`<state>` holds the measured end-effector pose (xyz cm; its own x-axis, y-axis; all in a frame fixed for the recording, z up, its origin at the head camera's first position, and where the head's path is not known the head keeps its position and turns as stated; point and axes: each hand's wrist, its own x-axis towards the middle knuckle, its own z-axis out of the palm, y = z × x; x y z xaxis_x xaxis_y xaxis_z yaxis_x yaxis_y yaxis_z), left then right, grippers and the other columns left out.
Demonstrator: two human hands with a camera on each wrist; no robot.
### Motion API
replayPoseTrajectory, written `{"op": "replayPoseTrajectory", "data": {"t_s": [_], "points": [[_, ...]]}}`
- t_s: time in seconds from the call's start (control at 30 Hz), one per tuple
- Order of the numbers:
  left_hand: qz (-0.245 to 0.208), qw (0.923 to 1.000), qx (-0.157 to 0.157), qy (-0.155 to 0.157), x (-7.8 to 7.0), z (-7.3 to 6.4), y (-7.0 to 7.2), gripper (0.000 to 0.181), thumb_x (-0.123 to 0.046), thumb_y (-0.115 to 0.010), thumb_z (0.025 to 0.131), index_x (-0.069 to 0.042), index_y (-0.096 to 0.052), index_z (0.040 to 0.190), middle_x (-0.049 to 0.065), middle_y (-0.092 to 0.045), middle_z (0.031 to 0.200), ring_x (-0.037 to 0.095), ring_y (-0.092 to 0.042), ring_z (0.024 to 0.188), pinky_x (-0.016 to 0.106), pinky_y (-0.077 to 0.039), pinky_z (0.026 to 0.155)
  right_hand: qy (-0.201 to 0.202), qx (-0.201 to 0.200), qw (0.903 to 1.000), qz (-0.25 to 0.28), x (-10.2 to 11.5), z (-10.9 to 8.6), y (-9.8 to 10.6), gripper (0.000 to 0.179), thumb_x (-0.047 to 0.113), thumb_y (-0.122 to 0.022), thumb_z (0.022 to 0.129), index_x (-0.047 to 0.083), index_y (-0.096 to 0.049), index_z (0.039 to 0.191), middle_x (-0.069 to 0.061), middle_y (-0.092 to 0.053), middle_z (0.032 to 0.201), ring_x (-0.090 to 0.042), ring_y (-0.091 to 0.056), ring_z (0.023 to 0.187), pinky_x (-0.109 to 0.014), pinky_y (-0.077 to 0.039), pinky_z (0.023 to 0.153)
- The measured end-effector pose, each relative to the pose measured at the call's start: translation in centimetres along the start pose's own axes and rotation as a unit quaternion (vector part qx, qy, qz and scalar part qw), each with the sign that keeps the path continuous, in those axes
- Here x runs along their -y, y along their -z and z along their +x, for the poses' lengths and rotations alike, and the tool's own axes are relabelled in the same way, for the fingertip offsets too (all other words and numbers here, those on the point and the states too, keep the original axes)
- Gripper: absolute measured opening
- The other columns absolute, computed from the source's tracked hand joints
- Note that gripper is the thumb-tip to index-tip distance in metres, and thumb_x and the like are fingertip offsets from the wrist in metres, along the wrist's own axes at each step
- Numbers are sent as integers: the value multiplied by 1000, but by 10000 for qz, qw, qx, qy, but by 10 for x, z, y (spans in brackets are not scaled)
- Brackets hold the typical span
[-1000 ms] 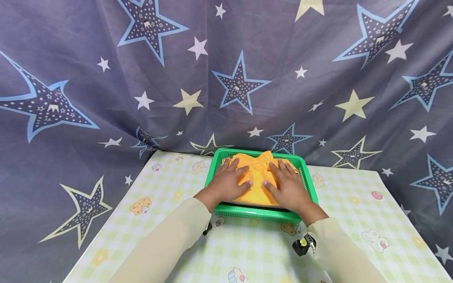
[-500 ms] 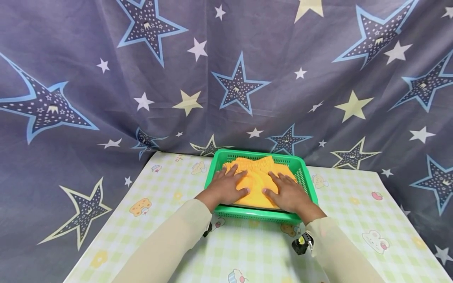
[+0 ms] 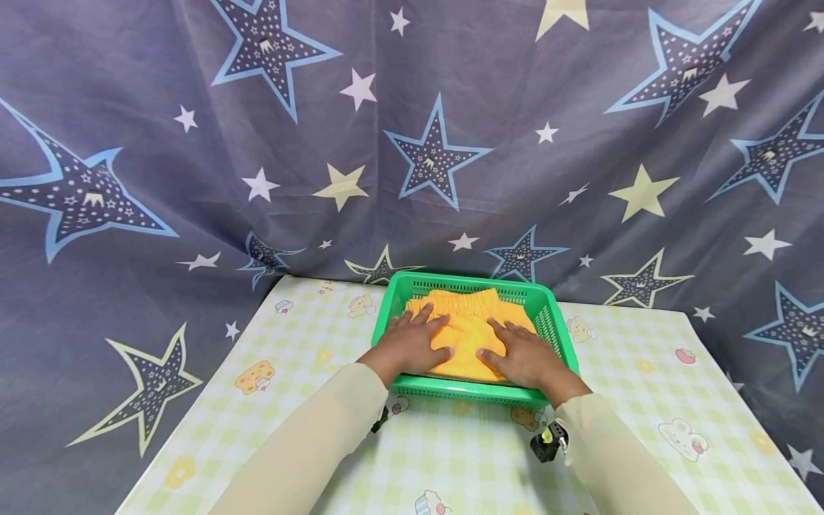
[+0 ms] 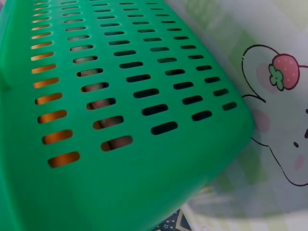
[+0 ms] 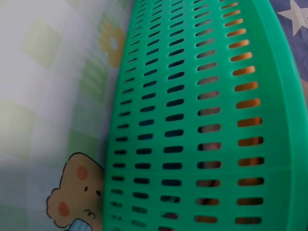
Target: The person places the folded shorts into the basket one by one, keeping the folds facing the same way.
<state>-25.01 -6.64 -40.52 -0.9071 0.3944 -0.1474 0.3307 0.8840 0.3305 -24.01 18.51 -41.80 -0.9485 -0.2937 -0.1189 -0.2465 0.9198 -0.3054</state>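
Observation:
Folded yellow pants with a gathered elastic waistband lie inside a green plastic basket. My left hand rests on their left side, palm down with fingers spread. On the right side, my right hand presses in the same way, its thumb pointing inward. Both wrist views look at the slotted outer wall of the basket, on the left and the basket wall on the right. Yellow cloth shows through the upper slots and something greyish through lower ones. The hands are hidden in both wrist views.
The basket stands at the back of a table with a green-checked cartoon cloth. Right behind it hangs a dark star-patterned curtain. A black wrist device hangs below the right cuff.
The pants have been pressed lower and drawn slightly toward me, so more of the basket's back wall shows. Both hands shifted slightly down and stay on the cloth.

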Motion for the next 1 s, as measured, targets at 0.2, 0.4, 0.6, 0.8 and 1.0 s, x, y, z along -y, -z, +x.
{"op": "replayPoseTrajectory", "data": {"t_s": [0.2, 0.4, 0.6, 0.8, 1.0], "points": [[35, 10000, 15, 2, 0, 0, -2, 69, -63, -49, 101, -35, -30, 162, 3, -10, 171, 44, -10, 153, 62, -9, 120, -28, 44, 10000, -36, -1, 0, -3, 84, 71, -39, 100, 21, -23, 165, -21, -28, 164, -47, -25, 148, -75, -21, 108], [85, 10000, 10, 4, 0, 1, -4, 70, -63, -50, 100, -35, -30, 162, 3, -10, 171, 45, -10, 153, 62, -9, 120, -71, 69, 10000, 2, -1, 0, -4, 84, 71, -40, 100, 22, -22, 165, -21, -27, 164, -48, -24, 148, -77, -20, 108], [107, 9999, -70, -39, 2, 3, -6, 71, -64, -50, 100, -35, -30, 162, 4, -10, 171, 45, -10, 153, 63, -11, 119, -53, -54, 10000, 44, -2, 1, -5, 83, 70, -43, 100, 21, -23, 164, -21, -28, 164, -48, -24, 148, -77, -20, 108], [114, 9994, -330, -81, 8, 4, -10, 73, -65, -46, 101, -33, -27, 163, 3, -9, 171, 41, -2, 154, 62, -8, 120, 123, -402, 9991, 33, -1, 1, -7, 84, 70, -42, 100, 19, -23, 164, -23, -26, 164, -48, -20, 150, -72, -18, 113], [-146, 9984, -541, -123, 11, 0, -7, 75, -63, -47, 101, -27, -26, 164, 4, -10, 171, 39, -1, 155, 59, -5, 121, 208, -663, 9976, -20, -2, -4, -6, 84, 70, -41, 101, 17, -25, 164, -23, -26, 164, -48, -17, 150, -68, -16, 116]]}}
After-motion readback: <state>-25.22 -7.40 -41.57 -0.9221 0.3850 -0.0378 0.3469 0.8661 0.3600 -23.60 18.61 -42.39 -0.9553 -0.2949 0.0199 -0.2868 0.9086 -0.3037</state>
